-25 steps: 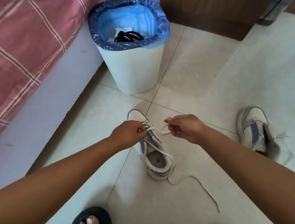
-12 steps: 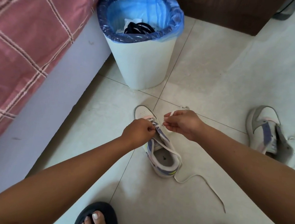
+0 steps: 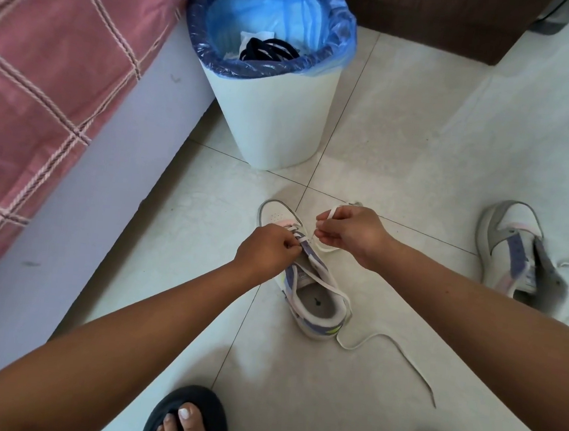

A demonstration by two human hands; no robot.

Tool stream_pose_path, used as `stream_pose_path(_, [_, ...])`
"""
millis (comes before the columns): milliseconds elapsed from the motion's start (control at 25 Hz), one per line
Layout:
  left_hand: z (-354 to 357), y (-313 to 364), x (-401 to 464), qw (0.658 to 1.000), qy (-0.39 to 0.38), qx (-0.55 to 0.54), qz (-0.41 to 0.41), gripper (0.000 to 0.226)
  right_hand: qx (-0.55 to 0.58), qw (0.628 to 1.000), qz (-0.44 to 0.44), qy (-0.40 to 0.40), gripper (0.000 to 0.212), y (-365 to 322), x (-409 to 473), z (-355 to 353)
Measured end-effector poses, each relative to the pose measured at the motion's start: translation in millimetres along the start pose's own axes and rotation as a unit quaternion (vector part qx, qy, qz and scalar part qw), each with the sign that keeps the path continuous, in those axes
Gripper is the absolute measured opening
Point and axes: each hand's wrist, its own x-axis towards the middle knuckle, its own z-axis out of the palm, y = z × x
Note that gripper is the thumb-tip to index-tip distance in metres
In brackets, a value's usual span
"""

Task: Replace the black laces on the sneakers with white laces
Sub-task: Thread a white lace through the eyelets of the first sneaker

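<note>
While the black laces [image 3: 268, 49] sit dumped in the bin [image 3: 277, 122] up by the bed [image 3: 48, 67], the actual work is happening on the near sneaker [image 3: 308, 279] in the middle of the floor [image 3: 403, 139], so I'd say we're in the threading stage with the white lace [image 3: 325, 280], somewhere around the lower eyelets near the toe. Left hand [image 3: 266, 250] is curled up tight, pinching at the eyelet row, and the right hand [image 3: 352, 235] is pinching a loop of that same lace just beside it. Next move probably needs the lace tip fed through a hole and pulled snug, then evening up both ends, since one long tail trails off behind the heel. Honestly can't see which eyelet is being worked, the fingers cover it completely, and the lace tip itself is buried in the right hand. Second sneaker [image 3: 517, 256] lies well off to the right, a bit blurry, with something thin and pale around it, maybe a lace, can't tell if it's threaded.
</note>
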Motion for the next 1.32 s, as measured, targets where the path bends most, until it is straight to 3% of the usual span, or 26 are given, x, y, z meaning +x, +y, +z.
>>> stream_pose_path(120, [-1,1,1,0.999,0.030,0.016,-0.012,0.019,0.011,1.000,-0.011,0.001,0.012,5,-2,1])
stream_pose_path(360, [0,4,-2,1.000,0.016,0.017,-0.002,0.017,0.002,1.000,-0.012,-0.008,0.012,8,-4,1])
stream_pose_path(760, [8,3,-3,0.999,0.026,-0.034,-0.031,0.016,-0.138,0.989,-0.035,-0.031,0.008,10,-4,5])
stream_pose_path(1000, [12,2,0,0.995,0.033,-0.080,-0.051,0.013,-0.368,0.924,-0.086,-0.064,0.009,5,-1,6])
stream_pose_path(1200, [14,-1,-1,0.996,0.044,-0.072,-0.015,0.009,-0.414,0.897,-0.152,-0.034,0.007,9,-4,7])
stream_pose_path(1240, [14,-1,-2,0.997,0.040,-0.069,-0.002,0.009,-0.391,0.906,-0.161,-0.024,0.010,12,-6,7])
stream_pose_path(1320, [14,-1,-3,0.997,0.025,-0.065,0.013,0.011,-0.329,0.934,-0.139,-0.030,0.038,18,-15,4])
